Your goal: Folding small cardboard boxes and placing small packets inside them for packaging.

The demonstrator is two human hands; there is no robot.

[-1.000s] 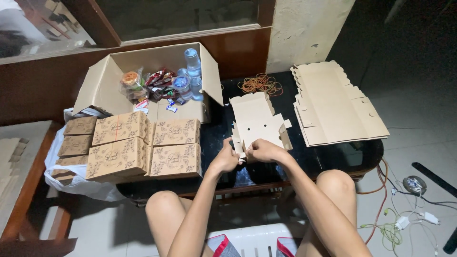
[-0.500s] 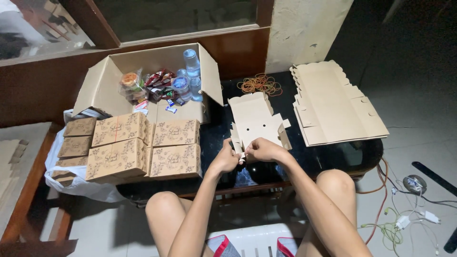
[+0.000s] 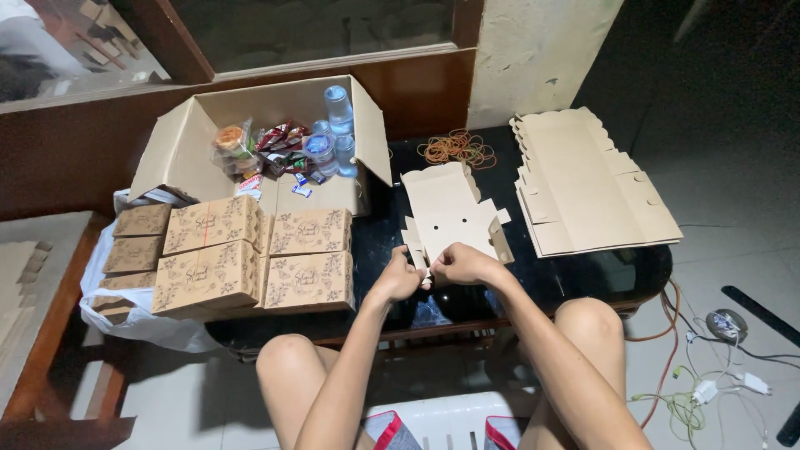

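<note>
Head view, left hand [image 3: 398,279], right hand [image 3: 461,265], both grips pinched on cardboard box blank [image 3: 450,215], wrists together.

Four patterned boxes [image 3: 258,254] (front stack)

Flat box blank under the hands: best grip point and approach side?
Probably the near edge flaps of the flat box blank, approached from the person's side. It lies flat on the dark table, and both the left hand and the right hand already pinch it there.
</note>
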